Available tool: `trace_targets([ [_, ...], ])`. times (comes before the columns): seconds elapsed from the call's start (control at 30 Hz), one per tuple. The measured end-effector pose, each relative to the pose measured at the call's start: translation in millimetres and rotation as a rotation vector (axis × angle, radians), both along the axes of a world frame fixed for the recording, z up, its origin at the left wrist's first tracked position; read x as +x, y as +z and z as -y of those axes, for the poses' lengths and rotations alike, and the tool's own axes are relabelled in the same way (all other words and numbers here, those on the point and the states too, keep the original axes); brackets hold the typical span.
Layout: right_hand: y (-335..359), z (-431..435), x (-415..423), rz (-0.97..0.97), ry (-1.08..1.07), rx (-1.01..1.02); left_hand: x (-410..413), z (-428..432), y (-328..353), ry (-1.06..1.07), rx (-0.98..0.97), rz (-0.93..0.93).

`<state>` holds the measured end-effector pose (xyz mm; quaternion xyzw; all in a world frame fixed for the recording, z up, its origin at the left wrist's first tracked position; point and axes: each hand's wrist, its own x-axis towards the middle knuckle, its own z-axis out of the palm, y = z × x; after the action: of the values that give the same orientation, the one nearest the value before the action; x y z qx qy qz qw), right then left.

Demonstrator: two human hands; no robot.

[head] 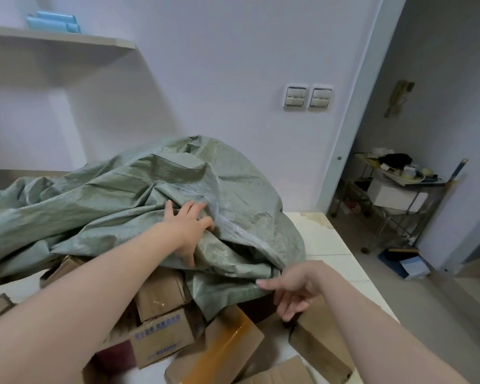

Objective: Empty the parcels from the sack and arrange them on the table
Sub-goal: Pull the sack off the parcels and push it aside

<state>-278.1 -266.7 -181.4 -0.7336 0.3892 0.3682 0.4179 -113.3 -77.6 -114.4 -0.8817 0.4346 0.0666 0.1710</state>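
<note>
A large grey-green woven sack (139,189) lies crumpled across the white table (330,245), draped over a heap of parcels. My left hand (187,228) lies on top of the sack, its fingers bunching a fold of the fabric. My right hand (291,289) hovers at the sack's lower right hem with fingers loose, the forefinger touching the edge. Cardboard parcels spill out beneath: a plain box (161,292), a box with blue print (161,336), one with orange tape (225,345) and a brown box (322,342) under my right hand.
A wall shelf (67,40) with blue items hangs at the upper left. Two light switches (308,97) sit on the wall. Through the doorway at right stand a cluttered metal cart (399,189) and a blue box (405,261) on the floor.
</note>
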Motion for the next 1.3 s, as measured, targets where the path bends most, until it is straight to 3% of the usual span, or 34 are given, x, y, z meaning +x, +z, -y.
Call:
trace_targets([
  [0.17,-4.2,-52.9,1.8,0.401,-0.477,0.129,-5.4,-14.1,6.5,0.068,-0.413,0.217],
  [0.33,40.0,-68.0,6.7,0.769,-0.955,0.401,-7.7,-25.0,27.9,0.177,-0.597,0.407],
  [0.47,88.9,-39.5,-13.8,1.029,-1.141,0.588,-10.4,-29.3,51.9,0.336,-0.654,0.465],
  [0.67,143.6,1.8,-46.0,1.360,-1.043,0.267,-36.4,-9.6,88.6,0.484,-0.672,0.390],
  [0.83,169.0,33.1,-78.2,1.540,-0.952,-0.018,-70.1,29.9,91.1,0.489,-0.718,0.285],
  [0.97,183.5,51.9,-99.6,1.728,-0.974,-0.131,-93.4,51.6,95.1,0.434,-0.833,0.303],
  [1.07,172.4,60.0,-113.8,1.576,-0.960,-0.565,-102.7,57.2,98.8,0.406,-0.897,0.321],
  [1.13,156.1,69.8,-119.9,1.295,-0.956,-0.772,-109.5,57.7,95.4,0.380,-0.819,0.220],
  [1.23,130.6,76.1,-122.5,0.740,-0.888,-0.636,-118.3,56.6,69.8,0.134,-0.406,-0.058],
  [1.3,114.9,69.3,-117.4,0.567,-0.794,-0.627,-126.2,51.6,50.5,0.004,-0.098,-0.187],
])
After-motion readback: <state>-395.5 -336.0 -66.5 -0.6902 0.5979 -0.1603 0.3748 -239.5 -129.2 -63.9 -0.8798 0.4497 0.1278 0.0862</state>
